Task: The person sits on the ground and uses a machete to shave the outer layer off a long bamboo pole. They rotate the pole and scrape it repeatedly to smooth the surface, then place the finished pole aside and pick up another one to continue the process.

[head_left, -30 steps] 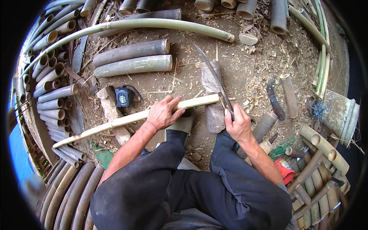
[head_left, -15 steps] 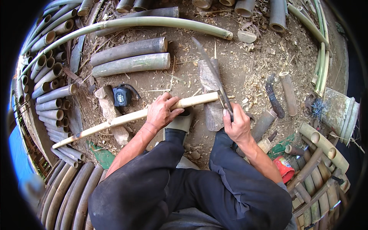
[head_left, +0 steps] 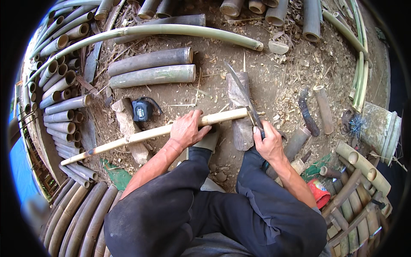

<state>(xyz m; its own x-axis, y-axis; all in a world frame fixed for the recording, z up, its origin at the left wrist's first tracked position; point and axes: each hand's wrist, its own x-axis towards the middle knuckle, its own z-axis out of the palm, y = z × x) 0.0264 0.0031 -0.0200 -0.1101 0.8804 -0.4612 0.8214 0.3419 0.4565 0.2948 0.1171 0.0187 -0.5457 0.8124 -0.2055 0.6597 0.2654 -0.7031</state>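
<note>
- Head view: the left hand [head_left: 185,129] is closed over a long pale bamboo pole [head_left: 145,134], gripping it near its right end.
- The pole lies slanted across the ground [head_left: 274,81], its right end resting on a wooden chopping block [head_left: 239,111] near the middle.
- The right hand [head_left: 269,142] is wrapped tight round the handle of a long-bladed knife [head_left: 243,94], blade touching the pole's end.
- A black tape measure [head_left: 142,110] sits just beyond the pole, near a stone [head_left: 128,128].
- Two cut bamboo sections [head_left: 152,68] lie side by side farther up.

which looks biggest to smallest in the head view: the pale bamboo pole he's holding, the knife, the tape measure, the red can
1. pale bamboo pole, longest by far
2. knife
3. tape measure and red can: they look alike, and the can is partly hidden near the rim, so unranked
</note>
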